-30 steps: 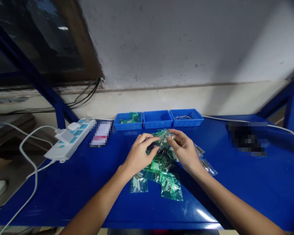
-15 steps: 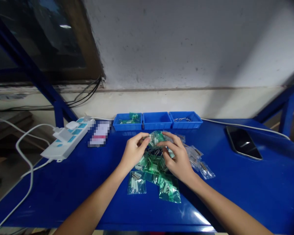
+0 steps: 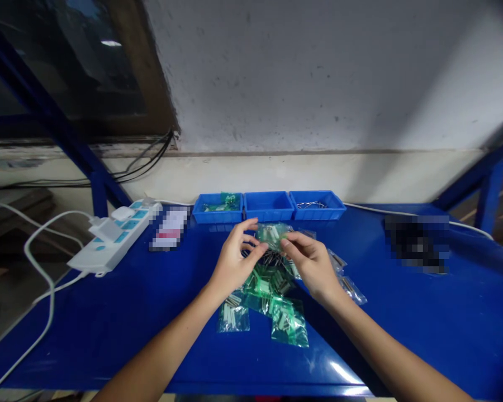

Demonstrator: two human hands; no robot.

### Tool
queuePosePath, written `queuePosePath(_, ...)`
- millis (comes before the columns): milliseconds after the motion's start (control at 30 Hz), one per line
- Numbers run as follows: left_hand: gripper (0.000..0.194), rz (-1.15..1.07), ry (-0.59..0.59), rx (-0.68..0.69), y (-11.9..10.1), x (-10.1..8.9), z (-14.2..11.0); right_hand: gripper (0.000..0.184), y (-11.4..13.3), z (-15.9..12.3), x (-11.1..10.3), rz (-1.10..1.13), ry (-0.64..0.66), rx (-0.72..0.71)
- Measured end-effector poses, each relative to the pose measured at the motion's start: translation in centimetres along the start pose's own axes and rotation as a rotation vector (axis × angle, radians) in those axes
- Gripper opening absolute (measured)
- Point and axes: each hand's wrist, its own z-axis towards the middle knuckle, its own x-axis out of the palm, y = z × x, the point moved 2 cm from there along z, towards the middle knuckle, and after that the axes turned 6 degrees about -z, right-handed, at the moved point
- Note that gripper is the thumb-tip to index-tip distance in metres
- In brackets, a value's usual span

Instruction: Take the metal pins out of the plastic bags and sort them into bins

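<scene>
A small clear-and-green plastic bag (image 3: 273, 233) with pale strips inside is held up between my two hands. My right hand (image 3: 312, 262) pinches its right edge between thumb and fingers. On the other side, my left hand (image 3: 237, 257) has its thumb on the bag's lower left, with curled fingers by the left edge. Below lies a pile of green bags (image 3: 262, 285) with pale and metal pieces in them. Nearest me are a clear bag (image 3: 233, 317) and a green-striped bag (image 3: 289, 324). Several clear bags (image 3: 351, 289) of metal pieces lie beyond my right hand, partly hidden.
Three blue trays stand along the back: the left tray (image 3: 218, 216) holds green bags, the middle tray (image 3: 269, 214) shows a bare inside, the right tray (image 3: 318, 214) holds thin metal rods. A power strip (image 3: 113, 240) with white cables sits left. Pixelated objects lie either side.
My right hand has closed from spread fingers into a pinch on the bag's right side. My left hand's fingers have opened somewhat, and its thumb has moved right across the bag.
</scene>
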Motion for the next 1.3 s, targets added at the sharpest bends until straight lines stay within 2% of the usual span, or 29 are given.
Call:
queuePosePath(67,0.026,-0.062,0.028,-0.077,0.2,-0.4,0.3,0.02,0.2,-0.4,0.2,-0.097,0.034,-0.072)
queuePosePath(133,0.013,-0.053,0.023,-0.071,0.0,-1.1,1.2,0.021,0.4,-0.7,0.3,-0.195,0.055,-0.128)
queuePosePath(167,0.012,-0.039,-0.017,-0.047,-0.3,-1.7,2.0,0.021,0.5,-0.8,0.3,-0.238,0.054,-0.151)
queuePosePath(200,0.011,-0.03,-0.084,-0.025,-0.6,-2.3,2.9,0.022,0.6,-0.9,0.2,-0.278,0.05,-0.171)
queuePosePath(267,0.014,-0.053,-0.301,0.029,-1.1,-3.9,4.9,0.023,0.8,-1.0,0.1,-0.351,0.038,-0.21)
queuePosePath(300,0.016,-0.052,-0.397,0.006,-1.2,-4.7,5.8,0.023,0.9,-1.0,0.1,-0.384,0.042,-0.224)
queuePosePath(333,0.02,-0.019,-0.418,-0.064,-1.0,-5.3,6.6,0.023,1.0,-0.9,0.1,-0.418,0.06,-0.233)
queuePosePath(433,0.038,0.144,-0.302,-0.314,0.6,-6.4,6.8,0.021,0.9,-0.9,0.5,-0.498,0.193,-0.221)
queuePosePath(533,0.047,0.355,-0.063,-0.357,2.8,-6.7,4.3,0.021,0.6,-1.0,1.0,-0.538,0.313,-0.215)
queuePosePath(600,0.052,0.492,0.033,-0.328,3.8,-6.9,2.3,0.022,0.4,-1.2,1.3,-0.564,0.358,-0.224)
queuePosePath(667,0.052,0.493,0.253,-0.25,4.2,-6.6,0.8,0.024,0.2,-1.3,1.4,-0.586,0.393,-0.222)
queuePosePath(767,0.041,0.501,0.454,-0.18,3.7,-6.1,0.0,0.024,0.1,-1.4,1.4,-0.603,0.408,-0.225)
queuePosePath(900,0.032,0.596,0.472,-0.262,3.3,-5.7,0.3,0.023,0.1,-1.3,1.2,-0.612,0.375,-0.256)
queuePosePath(1000,0.025,0.561,0.37,-0.273,2.8,-5.1,0.8,0.024,0.2,-1.2,1.2,-0.584,0.353,-0.239)
queuePosePath(1067,0.013,0.515,0.253,-0.187,2.0,-4.4,1.0,0.025,0.3,-1.2,1.3,-0.524,0.347,-0.183)
queuePosePath(1167,0.007,0.432,0.122,0.013,0.5,-2.7,0.7,0.035,0.0,-1.1,1.4,-0.344,0.336,0.026)
queuePosePath(1233,0.009,0.368,0.136,0.122,-0.4,-1.3,0.1,0.044,-0.4,-0.8,1.4,-0.165,0.287,0.173)
queuePosePath(1300,0.011,0.343,0.194,0.193,-0.9,-0.1,-0.7,0.042,-0.9,-0.4,1.2,0.011,0.211,0.254)
